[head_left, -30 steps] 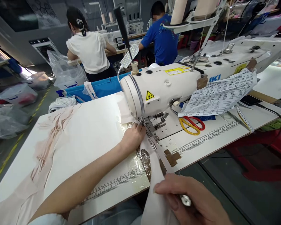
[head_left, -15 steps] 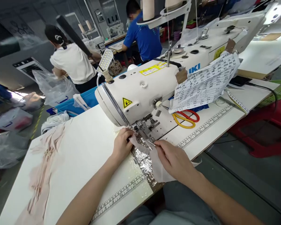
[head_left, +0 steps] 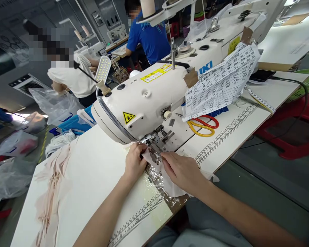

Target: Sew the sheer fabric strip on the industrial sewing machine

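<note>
My left hand is closed, pinching a strip of sheer pale fabric just in front of the presser foot and needle area of a white sewing machine. To its right, my right hand is closed too, its fingertips on a thin metal tool, perhaps tweezers, mostly hidden by the fingers. The fabric runs under this hand, and its loose part hangs toward the table's front edge. Beneath it lies a shiny clear film on the tabletop.
Scissors with red and yellow handles lie right of the machine, under a handwritten sheet. Crumpled pinkish fabric lies at the table's left. A tape measure and a phone lie at the right. Two people sit working beyond.
The head view has shifted slightly, so the machine appears further left and higher. My right hand has moved a little closer to my left hand. Both still grip near the needle area.
</note>
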The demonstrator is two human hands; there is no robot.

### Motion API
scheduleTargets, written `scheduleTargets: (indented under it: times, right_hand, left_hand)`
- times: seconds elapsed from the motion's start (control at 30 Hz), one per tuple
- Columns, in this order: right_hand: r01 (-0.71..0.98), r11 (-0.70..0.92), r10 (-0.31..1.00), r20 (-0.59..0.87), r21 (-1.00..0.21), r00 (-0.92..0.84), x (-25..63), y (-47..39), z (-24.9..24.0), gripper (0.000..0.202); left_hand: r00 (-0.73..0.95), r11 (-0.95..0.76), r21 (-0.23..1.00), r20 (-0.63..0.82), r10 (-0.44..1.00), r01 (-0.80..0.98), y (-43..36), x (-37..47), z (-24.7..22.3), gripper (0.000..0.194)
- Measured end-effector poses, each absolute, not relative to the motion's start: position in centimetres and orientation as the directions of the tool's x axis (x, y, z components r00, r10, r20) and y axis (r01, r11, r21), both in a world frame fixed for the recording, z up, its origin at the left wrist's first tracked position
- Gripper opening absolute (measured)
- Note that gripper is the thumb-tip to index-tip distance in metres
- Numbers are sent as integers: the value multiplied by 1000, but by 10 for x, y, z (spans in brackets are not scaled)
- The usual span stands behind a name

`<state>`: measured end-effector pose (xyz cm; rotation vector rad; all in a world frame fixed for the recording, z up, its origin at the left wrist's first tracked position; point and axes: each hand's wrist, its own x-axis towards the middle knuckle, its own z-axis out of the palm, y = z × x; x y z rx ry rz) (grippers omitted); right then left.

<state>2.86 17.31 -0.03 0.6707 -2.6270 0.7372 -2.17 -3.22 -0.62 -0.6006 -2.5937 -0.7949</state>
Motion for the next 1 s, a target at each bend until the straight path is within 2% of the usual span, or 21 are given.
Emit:
scheduleTargets:
  times: [0.23,0.53,0.63,0.73,0.83,0.93,1.0]
  right_hand:
    - [-507,772,-384,356,-382,-852,29,174,2,25]
    - [-498,760,-338,399,-419,-852,30,173,0,28]
    - [-476,776,-342,358,-414,-869,30,173,1,27]
    - [-445,806,-344,303,-390,-889,30,171,3,26]
    - [-443,836,-357,291,-325,-888,30,169,2,26]
    - [-443,845,-345,328,-300,-880,34,170,2,26]
    - [-444,826,-316,368,-347,-875,43,175,2,27]
  left_hand:
    - [-872,772,440,392,294,458,-33,-24,-6,10]
    - [-861,729,498,441,255,471,-36,-25,-6,16]
    - [-799,742,399,520,302,540,-34,-23,-4,12]
    - [-697,753,223,597,397,619,-34,-22,-2,7]
    - [-638,728,105,576,511,678,-34,-22,1,10]
    - [-658,711,107,494,568,695,-35,-21,5,15]
    - [-678,704,140,451,581,696,-36,-20,8,16]
